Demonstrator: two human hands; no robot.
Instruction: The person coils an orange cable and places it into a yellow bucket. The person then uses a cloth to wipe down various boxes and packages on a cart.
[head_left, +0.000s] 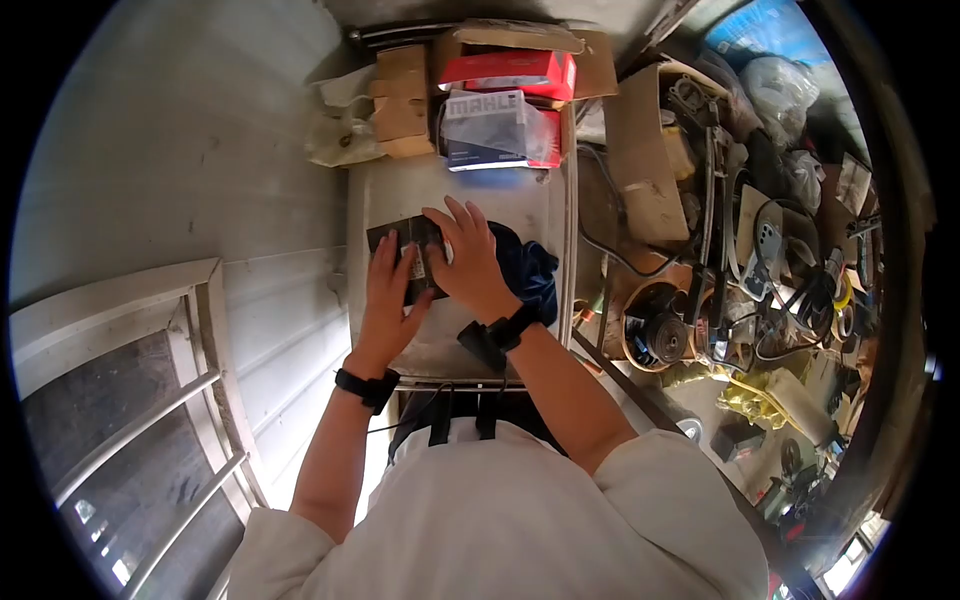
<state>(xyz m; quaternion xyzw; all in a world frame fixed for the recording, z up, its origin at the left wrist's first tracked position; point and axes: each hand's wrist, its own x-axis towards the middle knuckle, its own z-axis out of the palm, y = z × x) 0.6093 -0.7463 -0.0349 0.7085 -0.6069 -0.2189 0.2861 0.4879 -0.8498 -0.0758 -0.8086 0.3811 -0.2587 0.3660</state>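
Note:
A dark, flat box (417, 264) with a small pale label lies on the worktop under both of my hands. My left hand (385, 290) rests on its left part, fingers stretched out and lying flat. My right hand (470, 258) is at its right edge, fingers extended and apart, thumb side against the box. Both hands cover parts of the box, so its full outline is hidden. Just right of my right hand is a bunched dark blue cloth (535, 280).
At the back of the worktop (385, 195) stand a white-and-blue MAHLE box (485, 130), a red box (510, 72) and brown cardboard (402, 100). To the right are an open carton (645, 150), cables, a round coil-like part (662, 335) and yellow plastic wrapping (755, 400). A barred window (120, 430) is at left.

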